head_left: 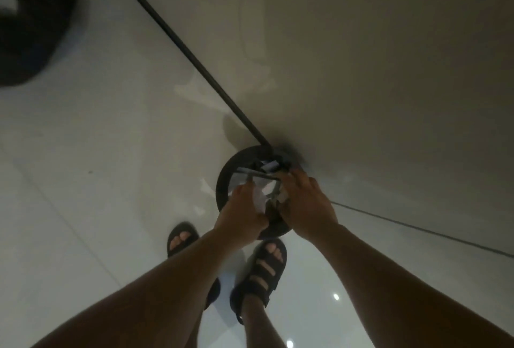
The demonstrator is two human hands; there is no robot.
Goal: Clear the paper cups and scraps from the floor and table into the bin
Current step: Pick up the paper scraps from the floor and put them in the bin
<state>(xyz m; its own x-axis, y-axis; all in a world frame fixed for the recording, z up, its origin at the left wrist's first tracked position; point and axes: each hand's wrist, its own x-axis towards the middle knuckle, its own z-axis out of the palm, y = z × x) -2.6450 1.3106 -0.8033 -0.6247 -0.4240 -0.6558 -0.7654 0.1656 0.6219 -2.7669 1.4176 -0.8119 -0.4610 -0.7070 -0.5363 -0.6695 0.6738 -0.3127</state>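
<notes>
- A dark, blurred shape [33, 22] at the upper left is cut off by the frame edge; what it is cannot be made out.
- The round black bin [222, 183] is largely covered by both hands, and its inside is dim.
- The left hand [242, 208] curls its fingers round the crumpled white paper scraps [262, 194].
- The right hand [306, 203] grips the scraps from the other side, fingers bent down over the bin's mouth.
- Sandalled feet [264, 269] stand on glossy pale floor tiles [97, 153]. A black strip [180, 41] edges the plain wall [361, 69] on the right.
</notes>
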